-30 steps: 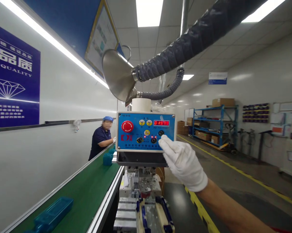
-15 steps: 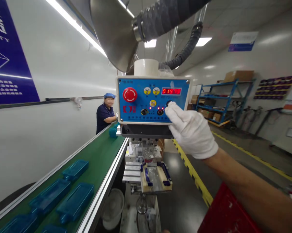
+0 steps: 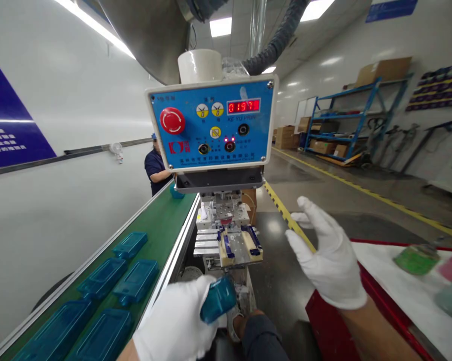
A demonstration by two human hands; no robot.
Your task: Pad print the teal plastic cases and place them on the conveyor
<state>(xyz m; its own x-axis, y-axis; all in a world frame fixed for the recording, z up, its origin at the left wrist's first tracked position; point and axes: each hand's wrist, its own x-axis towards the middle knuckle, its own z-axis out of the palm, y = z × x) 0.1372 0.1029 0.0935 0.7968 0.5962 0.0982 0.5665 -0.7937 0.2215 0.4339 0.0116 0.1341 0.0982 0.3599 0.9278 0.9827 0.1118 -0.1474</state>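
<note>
Since the earlier frame, the right hand (image 3: 329, 260) has come away from the black button (image 3: 243, 129) on the control panel (image 3: 210, 123), and the left hand (image 3: 176, 318) has come into view low down with a translucent blue bottle (image 3: 218, 301). Left of the left fingers, a green conveyor belt (image 3: 169, 220) carries more blue bottles (image 3: 137, 278) lying flat; beyond those fingers, partly behind the panel, stands a co-worker (image 3: 156, 168). The left fingers are closed around the held bottle, which sticks out to their right, tilted and clear of the belt. Beyond and above them is the panel; under it, farther off than the bottle, sits a fixture (image 3: 239, 248) flanked by two cream blocks. The right fingers are spread and hold nothing, in mid-air to the right of the fixture. Right of them, a white surface (image 3: 386, 278) bears a blurred green item (image 3: 417, 258). Judging by this view, the step in hand is handling that single bottle near the fixture; the next move calls for a steady left grip, with the right fingers free to help.
</note>
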